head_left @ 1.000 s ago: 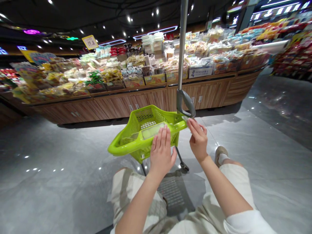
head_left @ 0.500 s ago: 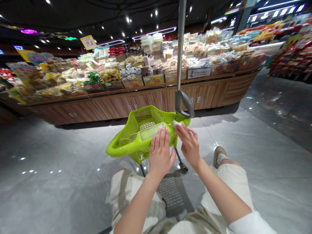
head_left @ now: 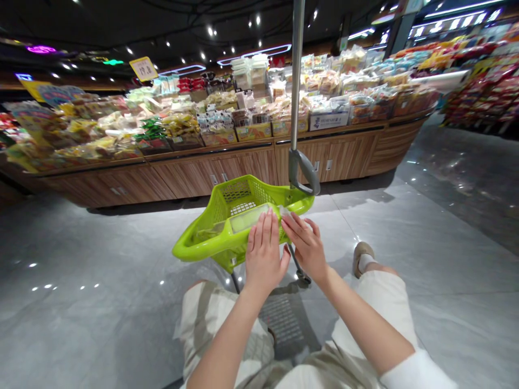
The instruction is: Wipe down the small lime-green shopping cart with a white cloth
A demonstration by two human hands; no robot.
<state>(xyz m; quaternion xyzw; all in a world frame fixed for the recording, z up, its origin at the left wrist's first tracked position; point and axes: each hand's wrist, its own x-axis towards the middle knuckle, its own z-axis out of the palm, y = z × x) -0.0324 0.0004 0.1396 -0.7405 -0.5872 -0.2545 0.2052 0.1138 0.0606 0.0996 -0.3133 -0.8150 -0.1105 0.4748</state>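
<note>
A lime-green plastic shopping basket (head_left: 193, 243) stands on a wheeled frame in front of me, tilted towards my lap. Inside it lies a flat clear plastic pack (head_left: 249, 218) with pale green contents. My left hand (head_left: 263, 251) rests flat across the pack, fingers together, covering its near part. My right hand (head_left: 306, 246) sits close beside it, with its fingertips pinching the pack's right end. A grey metal pole (head_left: 297, 81) rises from the basket, with a curved grey handle (head_left: 304, 173) at its base just above my right hand.
A wooden display counter (head_left: 214, 173) piled with packaged snacks (head_left: 174, 121) runs across the far side of the grey tile floor (head_left: 81, 270). Colourful packaged goods fill shelves (head_left: 482, 92) at the far right. My foot (head_left: 362, 258) and cream trousers (head_left: 219, 319) show below.
My right hand has moved left, closer to my left hand, and its fingers have curled over the pack's end. The whole view has drifted slightly, with the pole and basket further left.
</note>
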